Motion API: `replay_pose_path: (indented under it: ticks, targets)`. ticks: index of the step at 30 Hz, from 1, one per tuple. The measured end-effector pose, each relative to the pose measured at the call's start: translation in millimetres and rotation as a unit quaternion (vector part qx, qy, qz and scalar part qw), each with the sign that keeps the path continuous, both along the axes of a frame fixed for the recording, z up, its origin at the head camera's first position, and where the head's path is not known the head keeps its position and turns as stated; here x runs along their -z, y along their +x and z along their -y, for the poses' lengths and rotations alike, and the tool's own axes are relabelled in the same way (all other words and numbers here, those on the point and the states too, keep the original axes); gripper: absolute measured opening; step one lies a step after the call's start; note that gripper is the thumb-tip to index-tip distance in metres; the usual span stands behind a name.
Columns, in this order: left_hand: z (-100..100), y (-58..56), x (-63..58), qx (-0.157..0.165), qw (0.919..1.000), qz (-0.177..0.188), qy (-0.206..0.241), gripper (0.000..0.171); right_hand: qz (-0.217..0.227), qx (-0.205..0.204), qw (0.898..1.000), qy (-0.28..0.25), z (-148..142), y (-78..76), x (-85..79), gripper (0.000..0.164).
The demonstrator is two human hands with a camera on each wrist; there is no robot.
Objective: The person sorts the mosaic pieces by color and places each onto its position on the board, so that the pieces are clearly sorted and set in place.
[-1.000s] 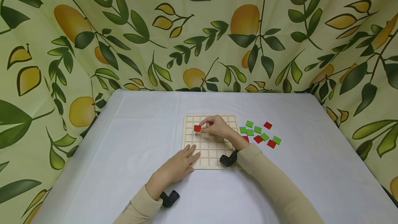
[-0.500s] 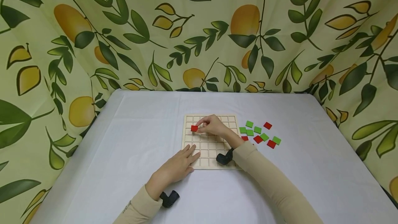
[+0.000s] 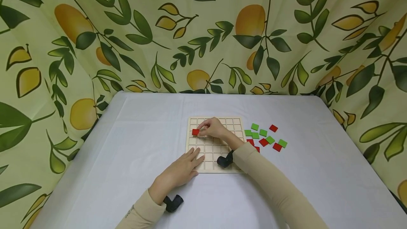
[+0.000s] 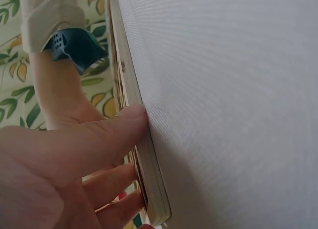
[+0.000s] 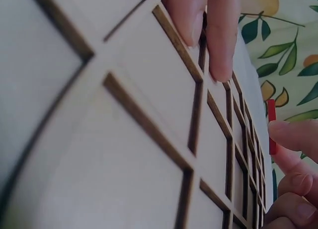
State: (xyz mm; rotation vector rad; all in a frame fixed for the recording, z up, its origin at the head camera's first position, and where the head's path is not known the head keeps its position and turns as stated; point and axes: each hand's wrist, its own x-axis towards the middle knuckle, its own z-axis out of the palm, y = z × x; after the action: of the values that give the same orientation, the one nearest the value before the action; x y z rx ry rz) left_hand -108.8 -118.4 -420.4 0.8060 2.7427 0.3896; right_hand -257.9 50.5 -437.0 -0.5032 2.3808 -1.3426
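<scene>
My right hand pinches a small square red tile between thumb and fingertips, over the upper left of a pale wooden grid board. Seen edge-on in the right wrist view, the red tile stands out from the fingertips, close over the raised grid lines. My left hand rests at the board's lower left corner, fingers stretched out over the squares. In the left wrist view its thumb lies against the board's side edge. Part of the grid is hidden under the right hand and wrist.
Right of the board lie loose green tiles and red tiles, several of each, some overlapping. The right forearm partly covers the nearest red ones. A white cloth covers the table, with a leaf-and-fruit patterned curtain behind and at both sides.
The right hand has moved left over the board with the red tile, which now sits slightly lower in the view near the left columns. The left hand has stayed in place.
</scene>
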Motion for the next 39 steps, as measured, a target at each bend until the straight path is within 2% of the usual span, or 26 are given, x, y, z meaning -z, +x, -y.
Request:
replay_pose_path:
  ticks: [6, 13, 30, 39]
  targets:
    - [0.5, -0.1, 0.1, 0.004, 1.0000, -0.002, 0.003, 0.053, 0.003, 0.009, 1.000, 0.011, 4.7, -1.0, 2.2, 0.024]
    - [0.6, -0.7, 1.8, 0.003, 1.0000, -0.005, 0.007, 0.052, -0.019, 0.010, 0.999, 0.036, 9.6, -2.4, 5.3, 0.021]
    - [1.5, -0.7, 1.7, -0.002, 1.0000, -0.006, 0.000, 0.052, -0.031, 0.020, 0.997, 0.063, 15.7, 0.5, 4.9, 0.020]
    - [3.0, -3.4, 3.8, 0.012, 0.9985, -0.047, -0.025, 0.051, -0.032, 0.030, 0.996, 0.076, 17.2, 1.5, 3.9, 0.022]
